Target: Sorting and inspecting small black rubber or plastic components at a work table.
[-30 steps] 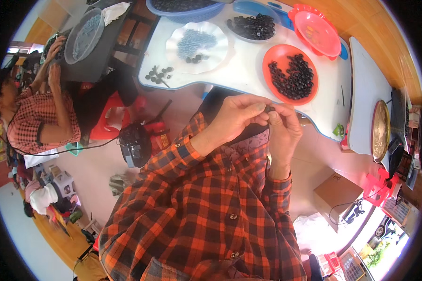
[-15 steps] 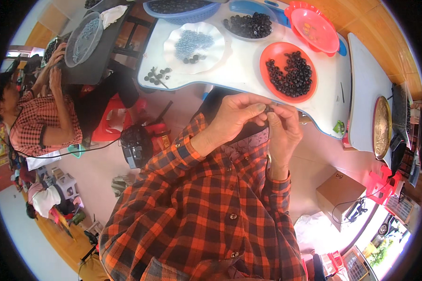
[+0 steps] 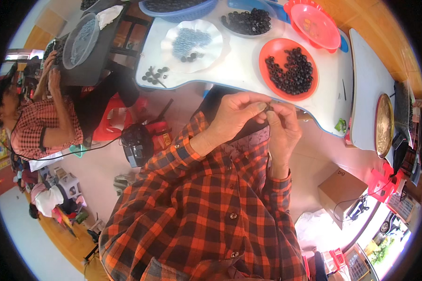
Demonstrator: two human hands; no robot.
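Observation:
My left hand (image 3: 241, 114) and my right hand (image 3: 284, 126) meet just off the table's front edge. Thumb and fingers of both are pinched on one small dark round part (image 3: 267, 108), mostly covered by the fingertips. Beyond them on the white table (image 3: 241, 70) sits a red-orange plate (image 3: 263, 58) bearing many black ring-like parts (image 3: 297, 75). A white scalloped plate (image 3: 213, 58) to the left holds a heap of small clear bluish pieces (image 3: 190, 41) and a few dark parts. Several dark round parts (image 3: 150, 75) lie by the table's left front corner.
Farther back stand a tray of black parts (image 3: 248, 22), a blue basket (image 3: 183, 16) and a red basin (image 3: 314, 25). At left, a person in a checked shirt (image 3: 47, 122) works at a dark table (image 3: 91, 70). A cardboard box (image 3: 342, 192) rests on the floor at right.
The view has shifted very slightly. Both hands keep nearly the same place and the same pinch on the small dark part.

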